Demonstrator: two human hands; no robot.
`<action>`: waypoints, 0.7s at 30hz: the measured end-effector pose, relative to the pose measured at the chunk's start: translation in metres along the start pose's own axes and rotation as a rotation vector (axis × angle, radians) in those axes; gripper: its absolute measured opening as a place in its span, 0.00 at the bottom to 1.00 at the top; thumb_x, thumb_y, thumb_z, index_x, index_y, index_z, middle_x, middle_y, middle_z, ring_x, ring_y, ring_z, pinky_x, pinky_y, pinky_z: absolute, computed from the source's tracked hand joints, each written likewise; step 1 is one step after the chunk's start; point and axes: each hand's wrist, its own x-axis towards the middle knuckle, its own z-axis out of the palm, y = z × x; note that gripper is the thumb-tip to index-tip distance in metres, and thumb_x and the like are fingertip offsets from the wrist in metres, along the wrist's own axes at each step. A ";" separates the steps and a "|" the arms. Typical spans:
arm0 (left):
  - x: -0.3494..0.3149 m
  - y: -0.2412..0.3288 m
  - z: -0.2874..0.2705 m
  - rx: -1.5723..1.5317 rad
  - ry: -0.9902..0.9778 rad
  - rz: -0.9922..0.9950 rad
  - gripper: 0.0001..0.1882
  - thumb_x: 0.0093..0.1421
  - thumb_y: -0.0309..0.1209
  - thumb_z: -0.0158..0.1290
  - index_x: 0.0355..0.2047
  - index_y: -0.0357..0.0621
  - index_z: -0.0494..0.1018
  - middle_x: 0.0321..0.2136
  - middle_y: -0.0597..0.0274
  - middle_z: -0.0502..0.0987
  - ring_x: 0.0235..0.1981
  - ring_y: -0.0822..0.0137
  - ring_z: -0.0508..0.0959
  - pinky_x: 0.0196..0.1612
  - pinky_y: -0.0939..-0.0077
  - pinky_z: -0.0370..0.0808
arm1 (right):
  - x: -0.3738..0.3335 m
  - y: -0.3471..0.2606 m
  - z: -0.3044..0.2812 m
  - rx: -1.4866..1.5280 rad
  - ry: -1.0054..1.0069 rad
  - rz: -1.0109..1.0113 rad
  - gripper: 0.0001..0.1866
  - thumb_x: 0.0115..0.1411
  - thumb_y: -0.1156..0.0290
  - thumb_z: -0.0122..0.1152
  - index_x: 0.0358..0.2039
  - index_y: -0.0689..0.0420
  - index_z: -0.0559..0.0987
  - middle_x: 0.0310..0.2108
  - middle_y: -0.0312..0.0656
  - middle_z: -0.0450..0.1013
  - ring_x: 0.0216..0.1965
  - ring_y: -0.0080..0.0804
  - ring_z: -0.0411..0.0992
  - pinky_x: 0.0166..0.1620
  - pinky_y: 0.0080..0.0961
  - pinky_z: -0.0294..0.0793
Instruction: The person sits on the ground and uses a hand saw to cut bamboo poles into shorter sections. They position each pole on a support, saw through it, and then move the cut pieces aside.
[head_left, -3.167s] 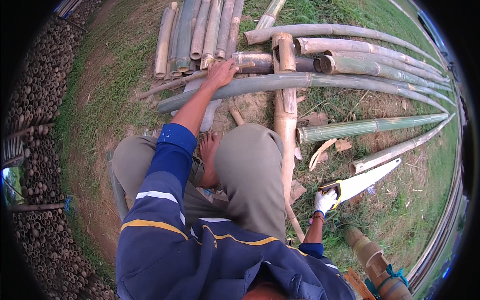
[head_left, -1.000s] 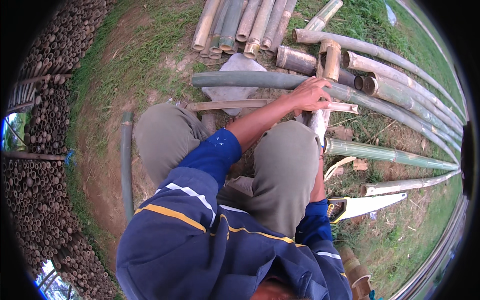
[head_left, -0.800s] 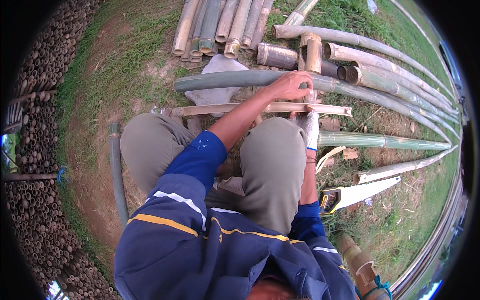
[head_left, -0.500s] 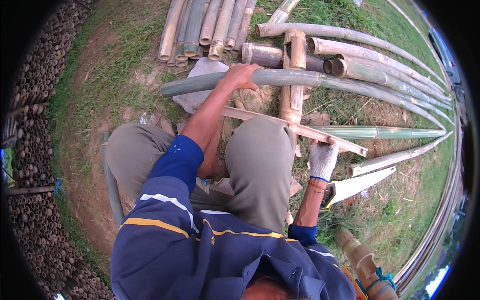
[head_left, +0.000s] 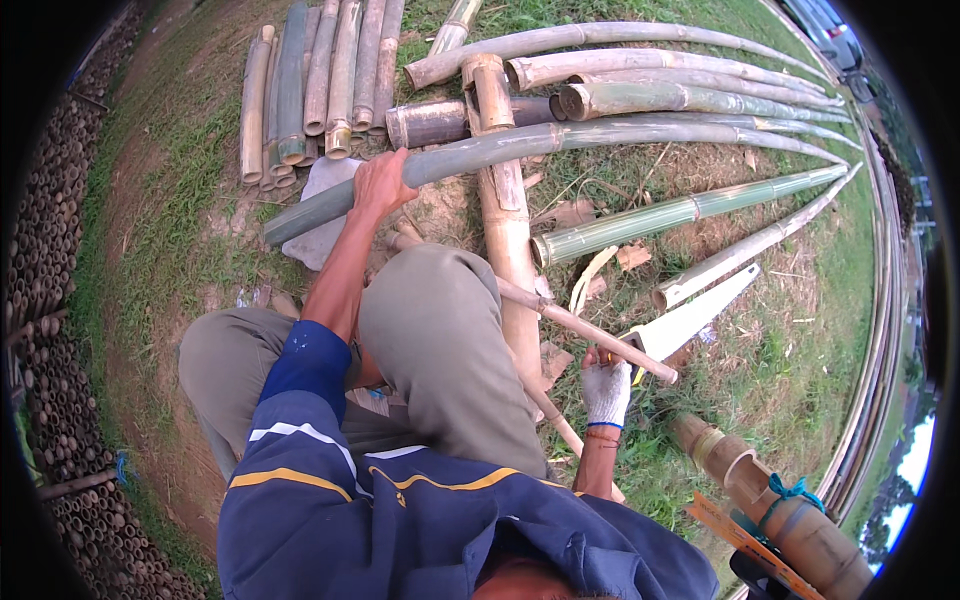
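Note:
My bare left hand (head_left: 383, 183) is closed over a long green-grey bamboo pole (head_left: 480, 150) near its left end. The pole lies across an upright-looking notched bamboo post (head_left: 508, 240). My right hand (head_left: 605, 392), in a white knit glove, has its fingers curled at the black and yellow handle of a handsaw (head_left: 690, 318), whose pale blade points away to the right. The grip is partly hidden. A narrow bamboo strip (head_left: 590, 328) passes just above the right hand, from beside my knee, its rounded outside facing up.
Cut bamboo lengths (head_left: 340, 85) lie in a bundle at the far left. Several long poles (head_left: 660, 97) fan out to the right, with a green pole (head_left: 690, 210) nearer. A flat grey stone (head_left: 320, 200) sits under the held pole's end. A notched bamboo piece (head_left: 740, 470) stands lower right.
My right hand has let go of the bamboo strip and moved to the saw handle. The strip has turned over. My left hand stays on the pole; the view has shifted.

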 end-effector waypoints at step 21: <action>0.018 0.060 -0.006 -0.052 0.023 0.105 0.34 0.53 0.48 0.73 0.57 0.49 0.77 0.48 0.50 0.86 0.50 0.47 0.86 0.53 0.50 0.81 | -0.040 -0.108 0.072 -0.964 -0.133 -0.186 0.17 0.78 0.60 0.60 0.59 0.57 0.77 0.41 0.38 0.79 0.44 0.25 0.79 0.48 0.28 0.81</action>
